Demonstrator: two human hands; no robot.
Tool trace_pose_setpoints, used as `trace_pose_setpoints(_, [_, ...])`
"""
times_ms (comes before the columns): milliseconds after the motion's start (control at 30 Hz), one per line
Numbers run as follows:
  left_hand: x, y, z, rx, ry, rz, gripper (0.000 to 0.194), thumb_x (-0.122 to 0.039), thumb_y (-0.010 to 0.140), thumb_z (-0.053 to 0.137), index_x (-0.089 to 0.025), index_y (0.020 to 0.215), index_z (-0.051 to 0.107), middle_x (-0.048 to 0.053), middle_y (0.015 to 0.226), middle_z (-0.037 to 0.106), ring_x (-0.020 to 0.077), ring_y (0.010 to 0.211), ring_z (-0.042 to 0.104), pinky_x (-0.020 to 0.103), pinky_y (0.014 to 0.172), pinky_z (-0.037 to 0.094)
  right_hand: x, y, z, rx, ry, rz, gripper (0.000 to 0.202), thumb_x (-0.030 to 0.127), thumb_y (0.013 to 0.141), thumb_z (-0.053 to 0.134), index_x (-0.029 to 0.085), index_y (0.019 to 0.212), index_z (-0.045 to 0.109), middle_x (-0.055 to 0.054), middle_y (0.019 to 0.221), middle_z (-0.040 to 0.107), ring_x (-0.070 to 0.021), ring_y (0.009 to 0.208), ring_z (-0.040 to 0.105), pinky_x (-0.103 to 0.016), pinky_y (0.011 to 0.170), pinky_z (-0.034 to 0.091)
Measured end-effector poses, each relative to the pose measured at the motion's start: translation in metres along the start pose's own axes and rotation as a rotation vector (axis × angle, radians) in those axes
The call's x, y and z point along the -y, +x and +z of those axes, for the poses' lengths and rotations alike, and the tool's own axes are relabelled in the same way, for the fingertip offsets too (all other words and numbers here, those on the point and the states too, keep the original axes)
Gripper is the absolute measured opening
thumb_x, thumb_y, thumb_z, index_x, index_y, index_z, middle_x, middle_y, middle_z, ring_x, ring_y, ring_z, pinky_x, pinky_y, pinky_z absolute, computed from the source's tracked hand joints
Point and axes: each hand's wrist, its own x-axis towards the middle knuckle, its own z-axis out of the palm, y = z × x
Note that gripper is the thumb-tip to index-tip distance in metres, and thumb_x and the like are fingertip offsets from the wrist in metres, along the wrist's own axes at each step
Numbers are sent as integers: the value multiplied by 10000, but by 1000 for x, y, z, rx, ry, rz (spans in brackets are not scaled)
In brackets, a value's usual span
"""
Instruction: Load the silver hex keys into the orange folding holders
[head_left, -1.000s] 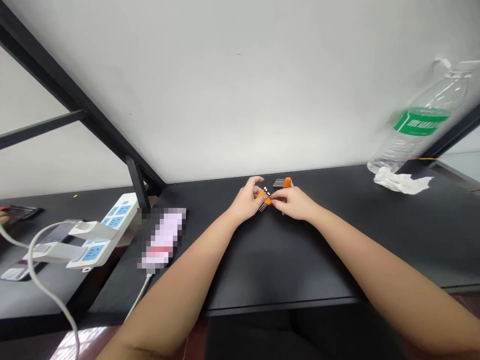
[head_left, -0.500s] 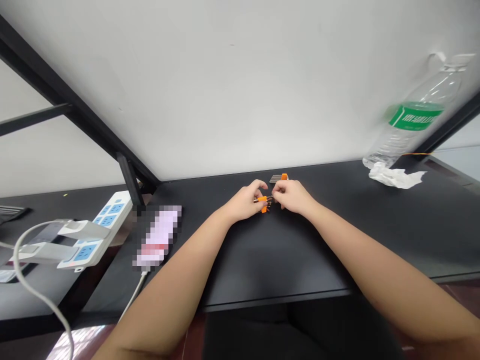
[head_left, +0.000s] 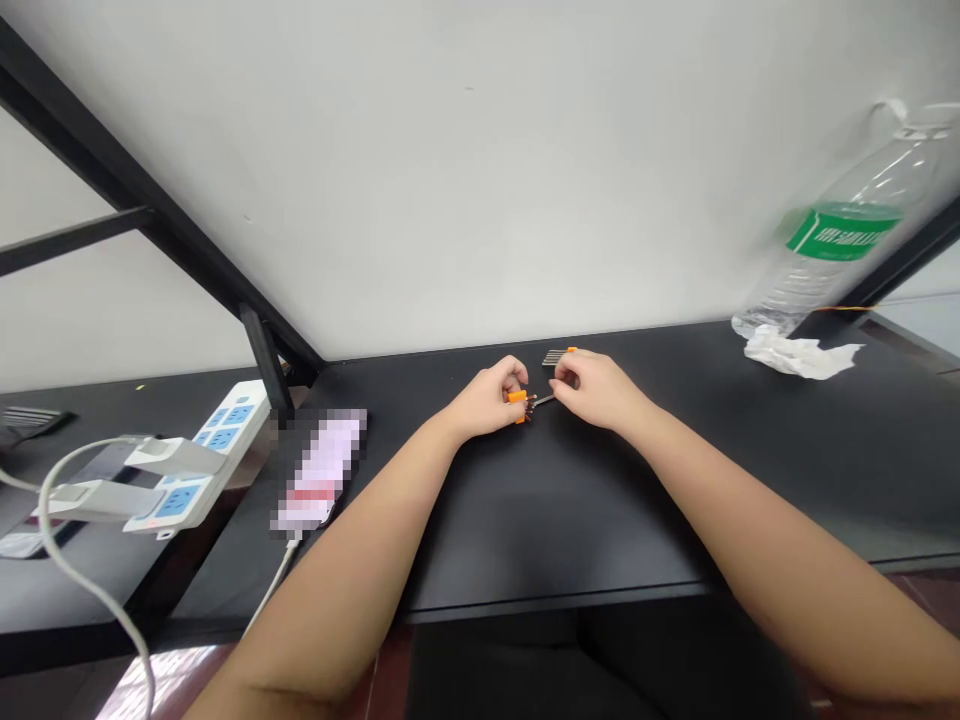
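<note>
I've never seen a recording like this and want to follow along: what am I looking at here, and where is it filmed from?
There is no machine here: you see a person's two bare hands. The view comes from a camera worn on the head, looking forward and down.

The left hand grips an orange holder of thin metal pieces, perhaps hex keys. The right hand pinches a thin metal rod that reaches toward that holder; whether it is still attached is too small to tell.

On the black table, a second set of metal rods lies just beyond the right hand. Farther right are a clear plastic bottle and a crumpled tissue. To the left is a pixelated phone.
</note>
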Motion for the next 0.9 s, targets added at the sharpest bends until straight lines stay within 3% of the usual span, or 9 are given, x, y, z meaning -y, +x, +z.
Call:
trace_pose_setpoints(67, [-4,-1,3,22,28,23,289,-172,736,617,-233,990,493,-48,710,642,134,641,599,245,594,427,7,0,6,58,199,2,92,296,869,596,214,830,604,-16,846,677,-165,752,603,-292,687,447])
trace_pose_setpoints(167, [-8,-1,7,54,47,47,293,-151,725,607,-234,987,505,-50,721,641,133,646,588,250,601,425,13,1,15,165,390,40,38,208,808,600,212,846,599,9,818,683,-148,720,620,-269,656,465])
trace_pose_setpoints(300, [-11,-2,6,68,69,65,286,-167,735,616,-235,996,522,-50,723,626,134,643,569,259,604,413,12,2,16,290,451,212,186,119,718,628,206,881,610,13,736,668,-134,597,607,-245,552,458])
trace_pose_setpoints(400, [-14,-4,3,74,61,66,287,-175,742,618,-234,1004,518,-45,727,630,138,650,571,259,603,411,12,0,14,397,518,231,193,125,733,618,201,909,636,-8,736,685,-137,561,616,-235,496,449])
trace_pose_setpoints(600, [-18,-6,4,84,75,70,278,-164,729,618,-234,979,518,-52,703,608,130,617,550,248,573,393,10,-3,15,438,588,221,60,178,792,609,191,827,655,-22,681,664,-135,539,599,-225,461,443])
trace_pose_setpoints(767, [-17,-5,9,94,30,77,300,-150,705,622,-225,983,538,-40,734,614,131,640,568,241,577,410,9,-2,17,487,688,228,83,143,739,619,194,802,635,0,637,633,-122,512,563,-231,464,461])
trace_pose_setpoints(900, [-16,-4,7,116,34,56,290,-155,711,616,-232,974,520,-55,684,591,132,610,555,245,571,407,10,0,12,412,569,326,63,150,723,615,197,764,602,2,615,617,-110,440,520,-223,384,382])
